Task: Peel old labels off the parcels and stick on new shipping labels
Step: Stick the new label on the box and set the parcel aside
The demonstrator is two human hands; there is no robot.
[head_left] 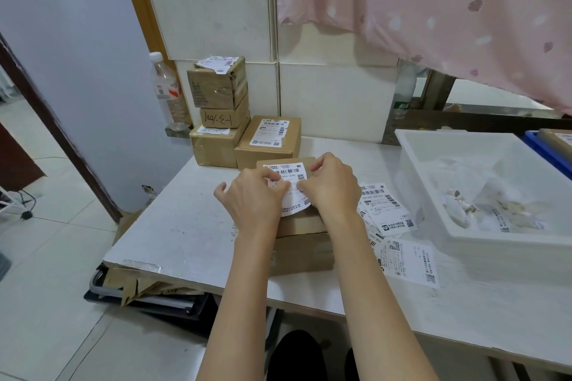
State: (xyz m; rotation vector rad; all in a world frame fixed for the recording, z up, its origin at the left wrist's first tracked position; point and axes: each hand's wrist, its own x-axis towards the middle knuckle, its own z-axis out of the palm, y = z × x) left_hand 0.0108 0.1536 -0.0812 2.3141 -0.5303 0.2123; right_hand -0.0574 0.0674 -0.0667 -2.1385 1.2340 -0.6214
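Both your hands pinch the label [289, 185] over the box [301, 244] near the table's [185, 226] front edge: left hand [252, 199] holds its near, lifted end, right hand [332, 184] its right edge. It runs front to back, far end flat on the box.

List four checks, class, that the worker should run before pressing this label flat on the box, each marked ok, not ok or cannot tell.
1. Both hands on the label: ok; left hand and right hand pinch it.
2. Far edge laid on the box: ok.
3. Near end flat: not ok; it curls up.
4. Old label gone underneath: cannot tell; hidden.
5. Spare labels within reach: ok, beside the right hand.
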